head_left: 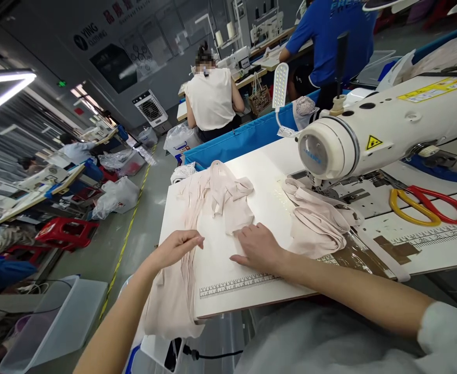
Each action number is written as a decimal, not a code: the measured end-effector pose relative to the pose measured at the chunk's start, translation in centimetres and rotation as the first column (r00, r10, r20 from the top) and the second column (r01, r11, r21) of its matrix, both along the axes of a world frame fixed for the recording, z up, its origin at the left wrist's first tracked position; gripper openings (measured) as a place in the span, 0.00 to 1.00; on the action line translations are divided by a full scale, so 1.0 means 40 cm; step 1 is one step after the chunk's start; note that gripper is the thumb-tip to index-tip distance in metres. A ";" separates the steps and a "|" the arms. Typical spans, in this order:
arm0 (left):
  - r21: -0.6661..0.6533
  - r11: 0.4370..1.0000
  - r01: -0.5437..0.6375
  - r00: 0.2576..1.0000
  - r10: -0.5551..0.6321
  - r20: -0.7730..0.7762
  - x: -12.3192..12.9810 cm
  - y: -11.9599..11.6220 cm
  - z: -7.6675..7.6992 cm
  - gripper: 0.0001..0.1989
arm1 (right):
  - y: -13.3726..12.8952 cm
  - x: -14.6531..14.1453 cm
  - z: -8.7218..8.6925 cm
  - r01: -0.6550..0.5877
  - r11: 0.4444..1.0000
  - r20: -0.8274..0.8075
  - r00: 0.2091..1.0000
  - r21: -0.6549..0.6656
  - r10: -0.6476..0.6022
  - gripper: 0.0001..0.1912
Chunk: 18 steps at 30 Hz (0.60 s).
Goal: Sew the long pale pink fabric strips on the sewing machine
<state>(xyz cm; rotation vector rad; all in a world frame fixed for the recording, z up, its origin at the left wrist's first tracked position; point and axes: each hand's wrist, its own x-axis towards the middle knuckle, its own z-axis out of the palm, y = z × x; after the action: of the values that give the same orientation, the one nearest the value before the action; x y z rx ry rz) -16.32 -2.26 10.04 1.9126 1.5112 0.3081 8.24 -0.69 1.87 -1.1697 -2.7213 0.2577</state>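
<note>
Over the left edge of the white sewing table, my left hand (179,246) is closed, with thumb and fingers pressed together beside long pale pink fabric strips (189,270). Whether a bit of cloth sits between those fingertips cannot be made out. My right hand (260,247) lies palm down on the tabletop, thumb apart from the other fingers. Its fingertips touch the lower edge of a pale pink fabric piece (239,210). The strips hang over the table's front left edge. Another folded pile of pale pink fabric (317,223) rests under the sewing machine head, right of my right hand.
A white sewing machine (384,122) spans the right side. Scissors with red and yellow handles (419,208) lie below it. A printed ruler (239,284) runs along the table's front edge. Blue cloth (244,136) borders the far side. Co-workers sit beyond.
</note>
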 end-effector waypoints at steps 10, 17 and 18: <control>0.317 0.898 -0.304 0.935 0.218 0.280 0.042 0.120 -0.064 0.24 | 0.016 0.083 0.002 0.041 0.984 0.078 0.997 -0.172 -0.028 0.13; 0.467 0.717 -0.518 0.747 0.645 -0.163 -0.249 0.143 -0.010 0.13 | 0.013 0.320 0.021 0.417 0.905 0.314 0.873 -0.080 -0.374 0.11; 0.496 0.657 -0.568 0.664 0.722 -0.195 -0.295 0.130 0.009 0.14 | 0.012 0.344 0.014 0.452 0.890 0.336 0.848 -0.058 -0.409 0.11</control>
<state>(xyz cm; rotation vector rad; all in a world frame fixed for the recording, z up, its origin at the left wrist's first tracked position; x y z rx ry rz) -28.12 2.92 10.38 1.6750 2.5854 0.6377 22.02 -0.21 2.43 -1.9774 -2.6159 0.2081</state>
